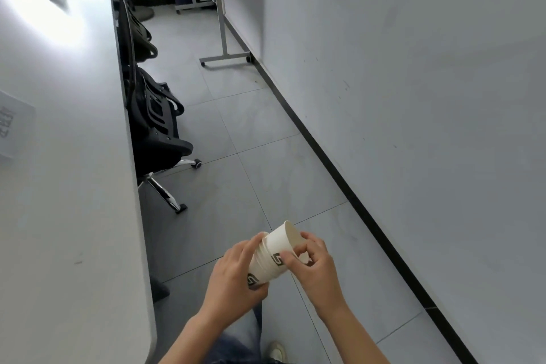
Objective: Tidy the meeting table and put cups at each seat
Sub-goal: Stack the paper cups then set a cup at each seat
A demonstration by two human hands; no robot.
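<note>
Head view: the left hand [233,278] wraps round the lower part of a tilted stack of paper cups [258,270] held between both hands, while the right hand [316,269] pinches the side of the outermost cup [282,241] near its rim. The stack's base is hidden in the left palm, and the nested rims are too blurred to count. Left of the hands runs the table [74,186], where a printed sheet [11,124] is cut off and unreadable.

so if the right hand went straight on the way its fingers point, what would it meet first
The right hand pinches the top cup, its fingers pointing left. Going on, it would probably press that cup into the stack of cups the left hand grips.
</note>
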